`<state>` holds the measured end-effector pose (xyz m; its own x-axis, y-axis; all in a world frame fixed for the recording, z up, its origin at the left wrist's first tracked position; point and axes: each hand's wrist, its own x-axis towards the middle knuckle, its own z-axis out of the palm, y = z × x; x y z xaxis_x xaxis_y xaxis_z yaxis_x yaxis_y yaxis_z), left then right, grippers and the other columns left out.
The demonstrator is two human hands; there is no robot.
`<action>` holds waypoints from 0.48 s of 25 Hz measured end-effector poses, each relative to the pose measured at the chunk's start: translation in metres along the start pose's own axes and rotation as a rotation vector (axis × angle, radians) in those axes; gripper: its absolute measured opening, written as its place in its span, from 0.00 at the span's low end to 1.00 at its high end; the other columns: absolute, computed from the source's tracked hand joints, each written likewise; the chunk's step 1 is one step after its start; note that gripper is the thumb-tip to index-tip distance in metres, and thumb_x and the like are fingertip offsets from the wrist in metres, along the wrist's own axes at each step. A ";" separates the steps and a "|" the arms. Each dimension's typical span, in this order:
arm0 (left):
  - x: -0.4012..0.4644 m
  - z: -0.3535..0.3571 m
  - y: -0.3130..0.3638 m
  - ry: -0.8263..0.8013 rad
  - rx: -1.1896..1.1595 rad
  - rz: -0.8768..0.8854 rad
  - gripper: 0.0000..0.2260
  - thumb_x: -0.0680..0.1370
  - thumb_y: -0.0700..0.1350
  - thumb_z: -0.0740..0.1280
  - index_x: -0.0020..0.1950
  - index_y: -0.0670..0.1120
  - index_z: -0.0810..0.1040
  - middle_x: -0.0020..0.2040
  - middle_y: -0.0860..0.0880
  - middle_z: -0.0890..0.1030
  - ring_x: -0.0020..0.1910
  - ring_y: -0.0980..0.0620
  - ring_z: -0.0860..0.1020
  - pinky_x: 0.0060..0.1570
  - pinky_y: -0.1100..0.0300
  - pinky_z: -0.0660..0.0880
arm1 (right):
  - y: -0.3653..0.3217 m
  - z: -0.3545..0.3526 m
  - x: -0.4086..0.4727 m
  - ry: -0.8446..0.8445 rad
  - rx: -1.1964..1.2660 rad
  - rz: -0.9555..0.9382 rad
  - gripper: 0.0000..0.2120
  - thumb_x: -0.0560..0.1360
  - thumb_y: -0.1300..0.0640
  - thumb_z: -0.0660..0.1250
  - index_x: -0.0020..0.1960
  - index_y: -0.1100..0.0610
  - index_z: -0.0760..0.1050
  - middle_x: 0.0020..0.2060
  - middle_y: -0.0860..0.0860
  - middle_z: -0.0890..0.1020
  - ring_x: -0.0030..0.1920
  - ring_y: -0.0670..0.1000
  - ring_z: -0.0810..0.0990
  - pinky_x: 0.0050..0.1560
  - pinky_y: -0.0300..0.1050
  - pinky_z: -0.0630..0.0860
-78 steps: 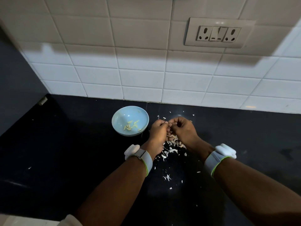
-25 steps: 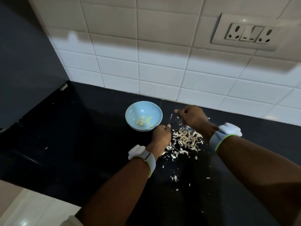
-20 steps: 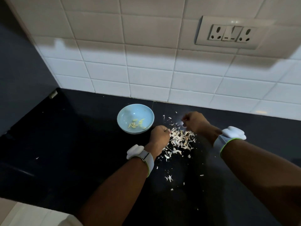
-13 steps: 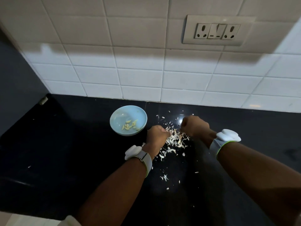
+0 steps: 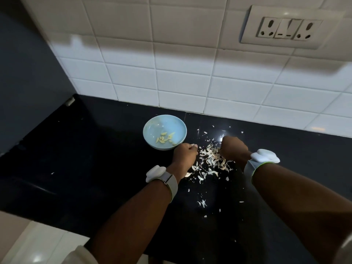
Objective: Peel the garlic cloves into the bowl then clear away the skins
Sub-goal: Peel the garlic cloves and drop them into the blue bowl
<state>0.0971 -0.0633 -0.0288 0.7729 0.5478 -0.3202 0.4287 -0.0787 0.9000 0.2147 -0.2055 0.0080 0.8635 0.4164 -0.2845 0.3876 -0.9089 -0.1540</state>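
Note:
A light blue bowl point(image 5: 152, 126) stands on the black counter point(image 5: 95, 149) with several peeled garlic cloves point(image 5: 164, 139) inside. My left hand point(image 5: 184, 156) sits just right of the bowl, fingers curled, pinching a small white garlic clove point(image 5: 192, 145) at its fingertips. A pile of papery garlic skins point(image 5: 210, 161) lies between my hands. My right hand point(image 5: 231, 149) rests at the pile's right edge, knuckles up, with its fingers curled down into the skins. What lies under those fingers is hidden.
Loose skin flakes point(image 5: 202, 202) are scattered toward me and toward the white tiled wall point(image 5: 181, 82). A socket plate point(image 5: 287, 29) is on the wall at upper right. A dark panel point(image 5: 28, 73) bounds the counter on the left. Both wrists wear white bands.
My hands have parted from working together on one clove. My right hand reached to the far flakes, then came back to the pile's right edge. My left hand stayed by the bowl.

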 end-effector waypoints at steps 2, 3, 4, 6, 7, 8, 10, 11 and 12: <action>0.002 -0.002 -0.004 -0.012 -0.010 -0.007 0.16 0.84 0.48 0.63 0.37 0.45 0.77 0.33 0.49 0.78 0.30 0.52 0.72 0.38 0.59 0.70 | -0.003 0.000 0.004 0.008 0.022 -0.030 0.06 0.75 0.59 0.65 0.50 0.58 0.78 0.54 0.59 0.84 0.54 0.62 0.83 0.46 0.46 0.75; 0.002 -0.003 -0.005 -0.013 -0.020 -0.009 0.16 0.84 0.48 0.63 0.38 0.45 0.76 0.33 0.49 0.78 0.30 0.52 0.73 0.38 0.59 0.70 | -0.007 -0.001 0.006 0.021 0.022 -0.035 0.09 0.75 0.59 0.65 0.54 0.58 0.79 0.55 0.58 0.84 0.55 0.62 0.83 0.48 0.46 0.76; 0.001 -0.003 -0.006 -0.012 -0.026 -0.013 0.16 0.84 0.48 0.63 0.38 0.45 0.76 0.33 0.49 0.78 0.30 0.53 0.72 0.38 0.59 0.70 | -0.012 -0.002 0.007 0.049 0.028 -0.045 0.12 0.76 0.59 0.65 0.58 0.56 0.79 0.57 0.57 0.84 0.56 0.61 0.83 0.52 0.48 0.78; 0.001 -0.003 -0.006 -0.005 -0.026 -0.017 0.16 0.84 0.48 0.64 0.38 0.45 0.77 0.33 0.49 0.78 0.29 0.53 0.72 0.37 0.59 0.70 | -0.020 -0.003 0.012 0.098 0.123 -0.106 0.14 0.77 0.61 0.64 0.61 0.57 0.80 0.57 0.58 0.83 0.56 0.60 0.83 0.56 0.49 0.79; 0.001 -0.004 -0.006 0.000 -0.026 -0.015 0.16 0.83 0.48 0.64 0.37 0.45 0.77 0.32 0.48 0.78 0.29 0.52 0.72 0.37 0.59 0.70 | -0.027 -0.002 0.014 0.095 0.184 -0.142 0.12 0.78 0.62 0.64 0.59 0.58 0.81 0.56 0.59 0.84 0.56 0.60 0.83 0.55 0.48 0.78; 0.000 -0.005 -0.005 0.005 -0.023 -0.013 0.15 0.83 0.48 0.64 0.37 0.45 0.77 0.32 0.47 0.78 0.29 0.51 0.72 0.37 0.59 0.70 | -0.033 -0.001 0.014 0.078 0.245 -0.173 0.10 0.78 0.63 0.64 0.55 0.58 0.82 0.53 0.58 0.85 0.55 0.60 0.83 0.54 0.47 0.78; -0.001 -0.008 -0.003 0.023 -0.016 -0.003 0.15 0.82 0.49 0.65 0.38 0.44 0.78 0.34 0.44 0.80 0.30 0.49 0.73 0.38 0.57 0.71 | -0.043 0.000 0.012 -0.008 0.385 -0.216 0.10 0.79 0.65 0.62 0.48 0.54 0.80 0.45 0.55 0.85 0.48 0.59 0.85 0.44 0.44 0.78; -0.001 -0.009 -0.003 0.037 -0.004 0.001 0.15 0.82 0.49 0.65 0.39 0.42 0.79 0.35 0.42 0.81 0.32 0.47 0.74 0.38 0.56 0.71 | -0.047 0.002 0.011 -0.049 0.438 -0.237 0.11 0.79 0.66 0.61 0.46 0.53 0.78 0.42 0.54 0.84 0.42 0.58 0.85 0.37 0.41 0.76; -0.001 -0.012 -0.004 0.053 0.008 0.003 0.15 0.82 0.49 0.65 0.41 0.40 0.80 0.37 0.39 0.82 0.33 0.47 0.74 0.38 0.55 0.72 | -0.051 0.003 0.010 -0.084 0.464 -0.259 0.12 0.79 0.67 0.60 0.45 0.53 0.77 0.39 0.54 0.83 0.36 0.56 0.84 0.32 0.39 0.75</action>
<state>0.0891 -0.0539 -0.0284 0.7482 0.5910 -0.3016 0.4308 -0.0869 0.8983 0.2020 -0.1549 0.0099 0.7222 0.6435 -0.2537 0.3845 -0.6783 -0.6261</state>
